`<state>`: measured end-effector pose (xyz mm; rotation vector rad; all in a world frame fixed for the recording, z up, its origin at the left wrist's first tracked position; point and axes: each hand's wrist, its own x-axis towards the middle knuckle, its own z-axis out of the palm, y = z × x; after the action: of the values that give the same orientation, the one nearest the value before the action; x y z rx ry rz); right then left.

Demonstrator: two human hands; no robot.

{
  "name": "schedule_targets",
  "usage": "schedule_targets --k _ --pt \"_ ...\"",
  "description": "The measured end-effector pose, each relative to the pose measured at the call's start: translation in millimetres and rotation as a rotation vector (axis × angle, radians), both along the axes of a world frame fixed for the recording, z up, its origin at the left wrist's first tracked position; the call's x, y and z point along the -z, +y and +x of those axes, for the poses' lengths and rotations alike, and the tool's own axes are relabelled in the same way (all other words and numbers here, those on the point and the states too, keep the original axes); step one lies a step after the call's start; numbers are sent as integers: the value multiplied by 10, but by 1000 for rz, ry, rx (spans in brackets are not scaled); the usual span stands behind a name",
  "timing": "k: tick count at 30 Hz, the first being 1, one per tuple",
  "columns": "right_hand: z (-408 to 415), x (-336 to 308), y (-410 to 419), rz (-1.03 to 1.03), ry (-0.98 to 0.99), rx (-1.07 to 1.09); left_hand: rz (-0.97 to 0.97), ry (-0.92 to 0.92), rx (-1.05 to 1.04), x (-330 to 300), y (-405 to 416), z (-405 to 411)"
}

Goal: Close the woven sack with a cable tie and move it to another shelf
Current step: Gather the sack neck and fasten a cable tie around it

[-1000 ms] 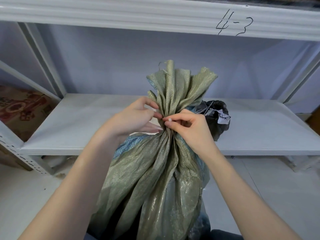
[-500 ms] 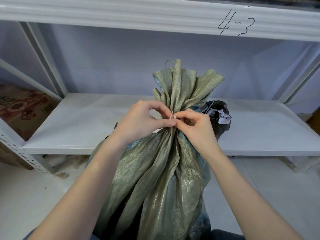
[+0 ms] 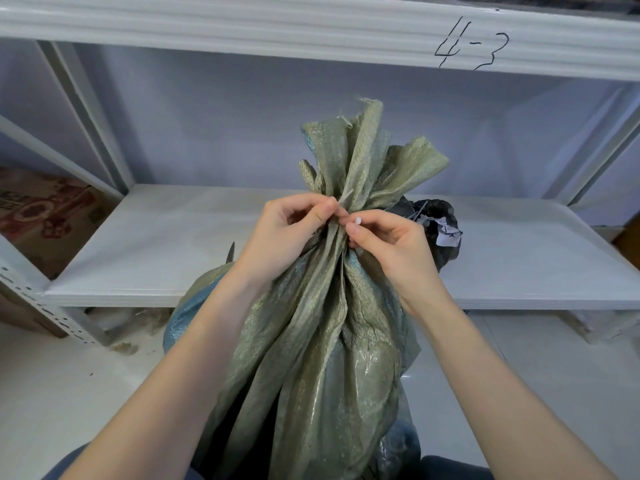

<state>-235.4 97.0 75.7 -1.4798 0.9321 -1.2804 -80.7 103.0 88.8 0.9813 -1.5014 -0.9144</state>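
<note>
Here the woven sack [image 3: 311, 341] stands upright between the forearms, its long axis running six to twelve o'clock, the gathered neck at centre. Both hands meet there: the left hand [image 3: 287, 233] pinches the cable tie's [image 3: 346, 197] thin tail from nine o'clock, the right hand [image 3: 388, 240] pinches its white head from three. Neither is nearer. The white shelf [image 3: 156, 244] behind lies bare toward nine o'clock; a black bag [image 3: 440, 230] sits at two.
</note>
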Motion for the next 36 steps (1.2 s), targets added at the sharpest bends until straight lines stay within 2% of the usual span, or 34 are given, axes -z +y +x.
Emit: schedule_targets --k 12,23,36 --pt "-28 52 -30 -21 20 -14 81 -67 36 -13 -13 94" --pt "-32 65 -38 -19 72 19 7 -209 11 49 -45 63" --pt "3 70 -42 -78 136 38 -24 -275 -60 92 -80 44"
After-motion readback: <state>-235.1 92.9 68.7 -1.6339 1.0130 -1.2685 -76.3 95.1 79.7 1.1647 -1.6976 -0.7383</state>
